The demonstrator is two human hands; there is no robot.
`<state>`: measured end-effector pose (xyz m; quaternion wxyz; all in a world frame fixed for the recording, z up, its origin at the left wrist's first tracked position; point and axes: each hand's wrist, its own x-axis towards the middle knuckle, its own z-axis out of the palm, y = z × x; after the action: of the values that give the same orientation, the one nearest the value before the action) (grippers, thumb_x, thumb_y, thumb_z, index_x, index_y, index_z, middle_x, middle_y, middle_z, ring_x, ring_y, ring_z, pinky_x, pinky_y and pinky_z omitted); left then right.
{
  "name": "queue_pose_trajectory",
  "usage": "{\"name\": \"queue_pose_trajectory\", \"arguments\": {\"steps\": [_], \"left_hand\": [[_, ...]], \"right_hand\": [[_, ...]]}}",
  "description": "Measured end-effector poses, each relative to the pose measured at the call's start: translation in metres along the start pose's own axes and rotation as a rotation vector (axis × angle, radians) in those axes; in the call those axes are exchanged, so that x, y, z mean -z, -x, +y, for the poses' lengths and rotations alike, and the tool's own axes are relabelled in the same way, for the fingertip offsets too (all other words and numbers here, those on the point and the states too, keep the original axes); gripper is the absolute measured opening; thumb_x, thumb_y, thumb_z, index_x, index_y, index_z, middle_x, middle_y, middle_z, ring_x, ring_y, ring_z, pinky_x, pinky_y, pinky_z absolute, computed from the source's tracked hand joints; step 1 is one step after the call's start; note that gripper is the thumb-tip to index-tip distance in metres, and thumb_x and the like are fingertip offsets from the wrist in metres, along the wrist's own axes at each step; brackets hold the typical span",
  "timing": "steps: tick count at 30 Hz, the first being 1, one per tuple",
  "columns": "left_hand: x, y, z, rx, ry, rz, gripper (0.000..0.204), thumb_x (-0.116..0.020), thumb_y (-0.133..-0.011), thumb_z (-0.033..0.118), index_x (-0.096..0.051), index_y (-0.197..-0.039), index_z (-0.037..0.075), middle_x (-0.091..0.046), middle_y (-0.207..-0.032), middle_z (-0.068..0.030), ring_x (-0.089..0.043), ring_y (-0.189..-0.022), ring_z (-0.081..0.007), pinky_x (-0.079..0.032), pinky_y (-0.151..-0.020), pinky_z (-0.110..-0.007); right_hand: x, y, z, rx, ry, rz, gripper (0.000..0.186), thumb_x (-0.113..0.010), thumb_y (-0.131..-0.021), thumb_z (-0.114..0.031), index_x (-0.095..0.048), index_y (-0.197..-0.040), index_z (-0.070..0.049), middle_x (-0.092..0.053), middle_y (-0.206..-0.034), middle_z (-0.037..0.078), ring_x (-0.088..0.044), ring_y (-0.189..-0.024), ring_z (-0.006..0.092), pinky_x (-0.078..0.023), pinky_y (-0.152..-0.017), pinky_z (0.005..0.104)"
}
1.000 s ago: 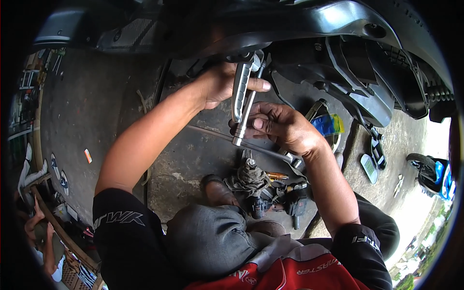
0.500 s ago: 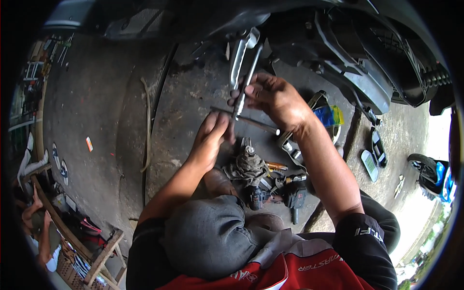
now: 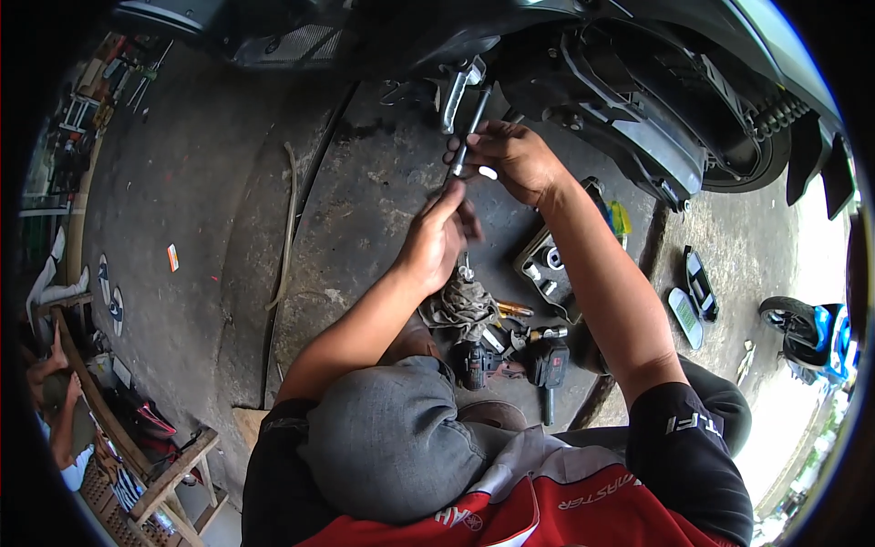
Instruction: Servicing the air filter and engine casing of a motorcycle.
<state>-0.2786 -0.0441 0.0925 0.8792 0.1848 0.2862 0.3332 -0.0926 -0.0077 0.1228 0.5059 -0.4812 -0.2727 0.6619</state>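
Note:
A silver T-handle wrench (image 3: 478, 111) is tilted up and away, its far end at the underside of a dark scooter (image 3: 629, 137). My right hand (image 3: 524, 167) is closed round the shaft with its fingertips. Just below, my left hand (image 3: 432, 248) is at the handle end, its fingers smeared by motion, so I cannot tell whether they grip it. A pale end of the crossbar shows beside my right fingers. Left of the shaft, a silver metal lever (image 3: 452, 102) hangs from the scooter.
Between my legs lie a crumpled grey rag (image 3: 462, 305), a cordless power tool (image 3: 550, 365) and orange-handled tools (image 3: 516, 310). A tray of metal parts (image 3: 544, 264) sits under my right forearm. An open case (image 3: 699, 287) lies right. A wooden bench (image 3: 173, 483) stands lower left.
The wrench's crossbar has turned from lying across below my hands. My left hand has shifted right, and my right hand slightly up and left.

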Motion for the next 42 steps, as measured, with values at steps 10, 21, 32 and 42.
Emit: {"name": "queue_pose_trajectory", "arguments": {"steps": [10,21,32,42], "left_hand": [[0.009,0.006,0.004,-0.273,-0.231,0.125,0.035,-0.076,-0.091,0.021,-0.052,-0.110,0.005,-0.061,-0.097,-0.0021,-0.061,-0.089,-0.0149,-0.052,-0.086,-0.034],[-0.065,0.039,0.032,-0.176,-0.393,-0.203,0.025,-0.064,-0.100,0.017,-0.057,-0.122,0.006,-0.065,-0.110,-0.0048,-0.064,-0.096,-0.0152,-0.056,-0.089,-0.037],[-0.151,0.056,0.094,-0.904,-2.122,-0.291,0.041,-0.086,-0.075,0.024,-0.069,-0.106,0.005,-0.068,-0.087,-0.0097,-0.068,-0.080,-0.0259,-0.056,-0.077,-0.038],[-0.240,-0.066,0.106,0.182,-2.004,0.082,0.025,-0.058,-0.101,0.016,-0.068,-0.105,-0.007,-0.073,-0.096,-0.0147,-0.071,-0.091,-0.0247,-0.056,-0.084,-0.036]], "right_hand": [[-0.017,0.018,-0.007,-0.100,0.054,0.095,0.032,-0.063,-0.098,-0.011,-0.055,-0.123,0.008,-0.069,-0.112,0.017,-0.070,-0.102,0.0277,-0.057,-0.093,0.0400],[-0.015,0.086,-0.066,0.147,-0.027,0.010,0.016,-0.060,-0.098,-0.008,-0.062,-0.110,0.003,-0.071,-0.103,0.014,-0.071,-0.091,0.0230,-0.060,-0.085,0.0366],[-0.002,0.093,-0.058,0.074,-0.055,-0.106,0.021,-0.076,-0.091,-0.020,-0.068,-0.090,-0.001,-0.068,-0.077,0.006,-0.067,-0.069,0.0139,-0.057,-0.064,0.0282],[0.002,0.074,-0.034,0.149,-0.507,-0.334,0.022,-0.055,-0.099,-0.004,-0.060,-0.118,0.006,-0.070,-0.110,0.019,-0.072,-0.099,0.0268,-0.059,-0.091,0.0413]]}}
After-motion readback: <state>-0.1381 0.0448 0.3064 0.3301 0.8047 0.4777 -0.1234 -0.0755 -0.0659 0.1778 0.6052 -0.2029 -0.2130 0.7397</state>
